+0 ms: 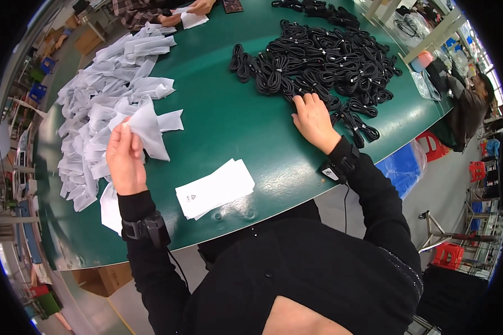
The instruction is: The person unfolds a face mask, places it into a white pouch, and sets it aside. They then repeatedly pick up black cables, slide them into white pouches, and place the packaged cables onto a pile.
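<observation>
My left hand (126, 159) is closed, its thumb and fingers pinching a thin, translucent white bag (148, 128) by its near left edge. The bag hangs over the right side of a heap of similar white bags (103, 103). At the near left edge of a pile of coiled black cables (324, 58), my right hand (315, 121) rests with its thumb apart from the fingers. Its fingertips touch or lie just next to a cable coil, and nothing shows in its grasp. Between the hands, closer to me, lies a small stack of white printed paper slips (215, 188).
All this is on a green table (218, 111). Across it, at the top left, a person's hands (193, 10) hold a white piece. More cables (318, 10) lie at the far edge. Another person (472, 106) sits right, near red stools (430, 146) and a blue plastic bag (399, 170).
</observation>
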Demonstrator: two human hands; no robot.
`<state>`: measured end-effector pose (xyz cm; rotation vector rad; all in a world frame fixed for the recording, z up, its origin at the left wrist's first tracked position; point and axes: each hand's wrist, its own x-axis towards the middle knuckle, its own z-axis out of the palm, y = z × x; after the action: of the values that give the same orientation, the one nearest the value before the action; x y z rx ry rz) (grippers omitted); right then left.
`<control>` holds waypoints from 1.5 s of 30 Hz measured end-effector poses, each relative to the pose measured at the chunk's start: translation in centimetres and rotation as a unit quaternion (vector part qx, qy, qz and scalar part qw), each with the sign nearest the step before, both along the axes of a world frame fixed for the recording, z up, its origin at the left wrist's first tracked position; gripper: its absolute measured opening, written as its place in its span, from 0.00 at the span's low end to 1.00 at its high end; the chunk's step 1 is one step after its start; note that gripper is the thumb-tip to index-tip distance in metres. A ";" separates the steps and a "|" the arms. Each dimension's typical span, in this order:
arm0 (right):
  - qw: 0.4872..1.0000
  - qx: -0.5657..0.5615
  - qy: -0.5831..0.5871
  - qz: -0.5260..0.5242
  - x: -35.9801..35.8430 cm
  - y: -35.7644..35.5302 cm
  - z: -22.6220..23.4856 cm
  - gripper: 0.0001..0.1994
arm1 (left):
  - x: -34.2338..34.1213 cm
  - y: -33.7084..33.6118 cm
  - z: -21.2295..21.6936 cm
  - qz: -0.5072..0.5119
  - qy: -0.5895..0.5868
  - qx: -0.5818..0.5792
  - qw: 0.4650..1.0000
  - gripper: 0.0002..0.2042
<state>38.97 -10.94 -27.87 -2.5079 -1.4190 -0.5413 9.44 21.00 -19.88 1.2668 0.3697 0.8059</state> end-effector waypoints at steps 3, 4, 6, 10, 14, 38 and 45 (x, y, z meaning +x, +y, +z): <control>1.000 -0.016 0.001 0.009 -1.4 0.0 -0.3 0.17 | -0.7 1.8 -0.7 0.060 -0.053 -0.005 0.997 0.15; 1.000 -0.019 0.012 0.012 -2.0 0.0 -0.3 0.18 | -0.6 1.5 -0.6 0.145 -0.024 0.037 0.988 0.16; 0.999 -0.025 0.026 0.016 -3.1 -0.1 -0.2 0.19 | -0.8 0.8 -0.2 0.311 0.035 0.120 0.942 0.17; 0.985 0.056 0.129 0.096 -4.9 -0.9 -0.3 0.18 | -0.2 -6.6 -0.7 0.117 0.142 0.244 0.952 0.13; 0.935 0.073 0.306 0.163 -7.1 -0.3 0.2 0.17 | 0.3 -12.6 -2.8 -0.107 0.246 0.352 0.897 0.09; 0.896 0.019 0.193 0.399 -11.4 -1.5 3.2 0.22 | 0.4 -15.9 -6.3 -0.095 0.200 0.278 0.935 0.04; 0.891 0.041 0.081 0.444 -11.3 -1.8 3.4 0.23 | 0.2 -15.2 -8.0 -0.066 0.208 0.133 0.967 0.04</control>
<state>27.72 -12.76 -24.47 -1.5127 -2.1541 -0.1857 9.64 5.80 -27.84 1.7007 0.5174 0.4815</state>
